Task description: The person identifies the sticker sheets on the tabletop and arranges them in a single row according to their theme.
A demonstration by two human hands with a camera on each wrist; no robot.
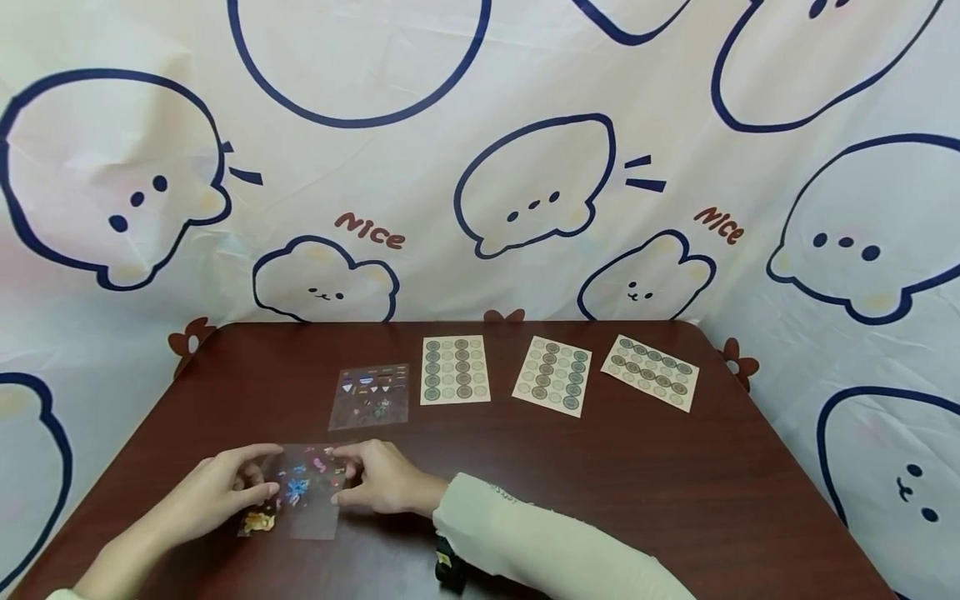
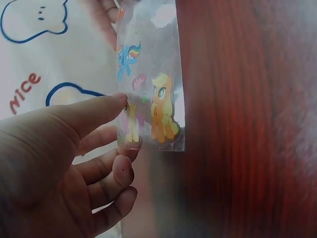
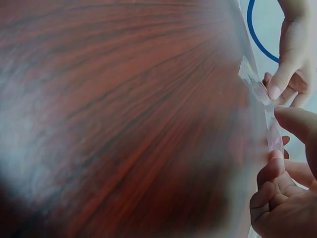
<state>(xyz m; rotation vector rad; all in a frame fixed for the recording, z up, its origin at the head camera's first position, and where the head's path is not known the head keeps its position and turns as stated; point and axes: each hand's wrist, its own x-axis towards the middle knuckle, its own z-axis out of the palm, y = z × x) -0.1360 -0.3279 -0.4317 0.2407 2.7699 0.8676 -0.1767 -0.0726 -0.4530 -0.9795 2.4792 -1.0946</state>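
Between the two hands is a clear plastic sticker sheet [image 1: 315, 518], held up off the table and bent in places. Pony stickers show on it in the left wrist view, among them an orange pony [image 2: 161, 111] and a blue one [image 2: 127, 60]. My left hand [image 1: 210, 493] pinches its left side between thumb and fingers. Opposite, my right hand [image 1: 386, 477] pinches the right edge, thumb against the fingertips. In the right wrist view the sheet [image 3: 253, 84] appears nearly edge-on, so its printed face is hard to make out.
Another clear sticker sheet [image 1: 390, 392] lies flat just beyond the hands. Farther right are three cream sheets of round stickers: one upright [image 1: 455, 371], one tilted [image 1: 552, 377], one turned sideways [image 1: 651, 373]. A black object [image 1: 448, 562] sits by the right sleeve. A cartoon-print cloth [image 1: 420, 183] hangs behind the table [image 1: 637, 500].
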